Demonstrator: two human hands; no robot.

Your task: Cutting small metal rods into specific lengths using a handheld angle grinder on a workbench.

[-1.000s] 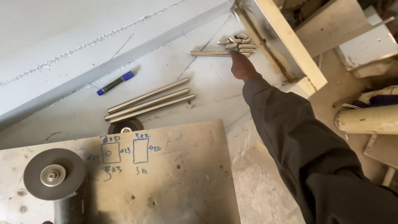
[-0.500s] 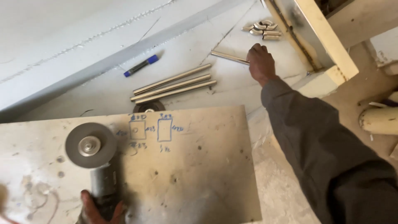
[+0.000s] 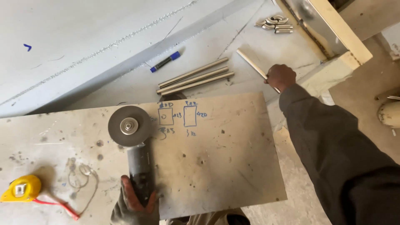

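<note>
1. Left hand (image 3: 133, 206), bottom centre of frame: gloved, its grip is wrapping the body of the angle grinder (image 3: 139, 166) from below, fingers closed around it.
2. Grinder is lying on the metal plate (image 3: 225, 166), body running up the frame, grey disc (image 3: 129, 126) flat at centre left, facing the camera.
3. Yellow tape measure (image 3: 21, 188) is sitting lower left on the plate, with a red cord (image 3: 58, 205) trailing right from it.
4. Blue marker sketches (image 3: 178, 116) are showing on the plate just right of the disc: two rectangles with scribbled figures around them.
5. Right hand (image 3: 281, 78), centre right, dark sleeve (image 3: 333, 150) running down to the lower right corner: its grip is closing on the near end of a pale flat strip (image 3: 251, 62). Strip is slanting toward upper left, past the plate's far right corner.
6. Three metal rods (image 3: 195, 76) are lying side by side on the pale counter (image 3: 83, 41) beyond the plate, upper centre, angled up to the right.
7. Blue marker pen (image 3: 165, 61) is lying just beyond the rods, upper centre.
8. Short pipe elbows and offcuts (image 3: 275, 24) are piled at top right, beside a cream-edged frame (image 3: 337, 35) with a shiny metal face.
</note>
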